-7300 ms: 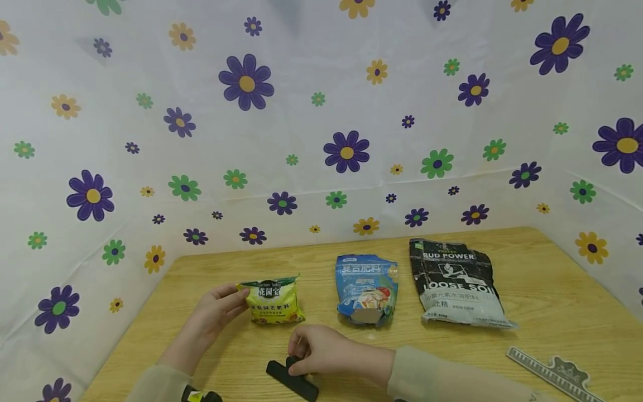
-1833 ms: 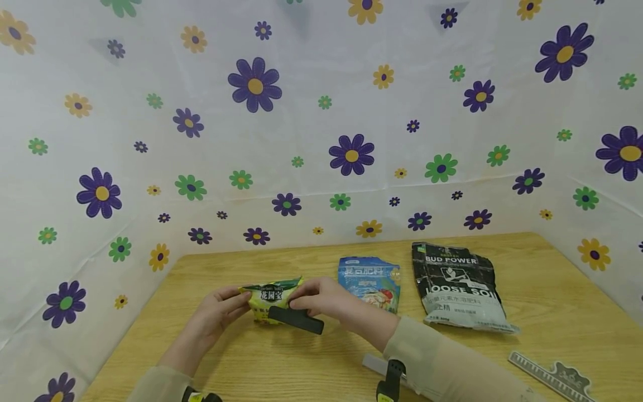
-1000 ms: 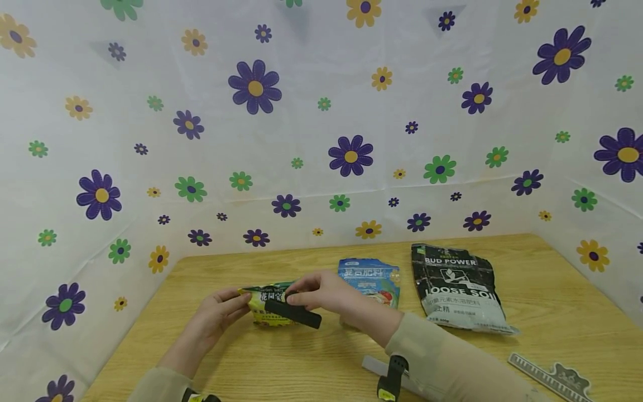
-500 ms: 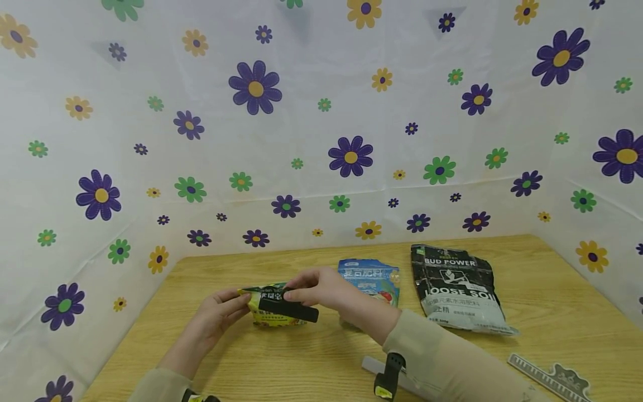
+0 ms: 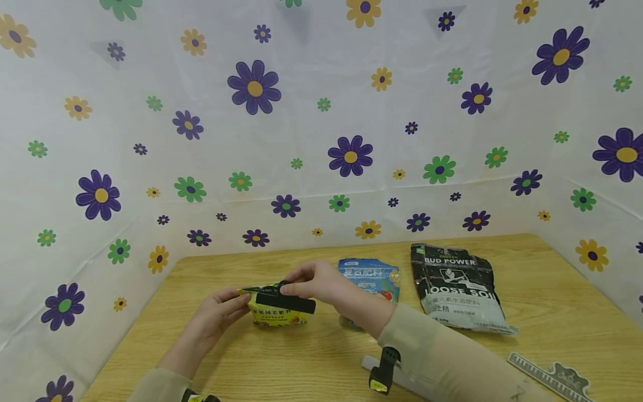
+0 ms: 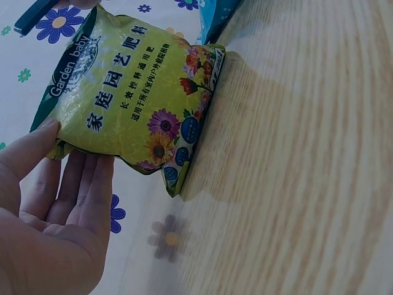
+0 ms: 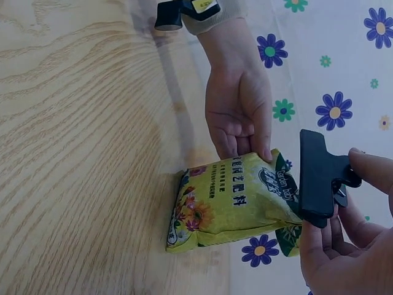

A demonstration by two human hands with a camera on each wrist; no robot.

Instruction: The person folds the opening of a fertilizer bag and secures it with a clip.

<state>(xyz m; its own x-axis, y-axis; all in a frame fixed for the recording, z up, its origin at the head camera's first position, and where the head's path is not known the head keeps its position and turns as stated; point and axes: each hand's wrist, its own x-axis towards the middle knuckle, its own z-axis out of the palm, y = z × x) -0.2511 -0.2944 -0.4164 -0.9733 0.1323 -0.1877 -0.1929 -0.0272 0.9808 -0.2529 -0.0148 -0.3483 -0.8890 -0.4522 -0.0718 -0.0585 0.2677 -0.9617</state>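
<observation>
A small yellow fertilizer bag (image 5: 278,319) with a dark green top stands upright on the table. My left hand (image 5: 213,318) pinches its upper left corner between thumb and fingers; the left wrist view shows the thumb on the front of the bag (image 6: 123,92). Between thumb and fingers my right hand (image 5: 324,287) grips the handle of a wide black bag clip (image 5: 288,303). The clip lies across the bag's upper front in the head view. Seen from the right wrist, the clip's long bar (image 7: 314,178) is right at the green top edge.
Behind my right forearm lies a blue fertilizer bag (image 5: 369,273), partly hidden. A larger black and grey soil bag (image 5: 454,290) is farther right. A grey decorated clip (image 5: 550,377) lies at the front right, and a pale bar (image 5: 397,379) shows partly under the right sleeve.
Earlier my right hand held the black clip low near the table. It has since risen to the yellow bag, and lately slid up toward the bag's top. The left hand keeps its hold.
</observation>
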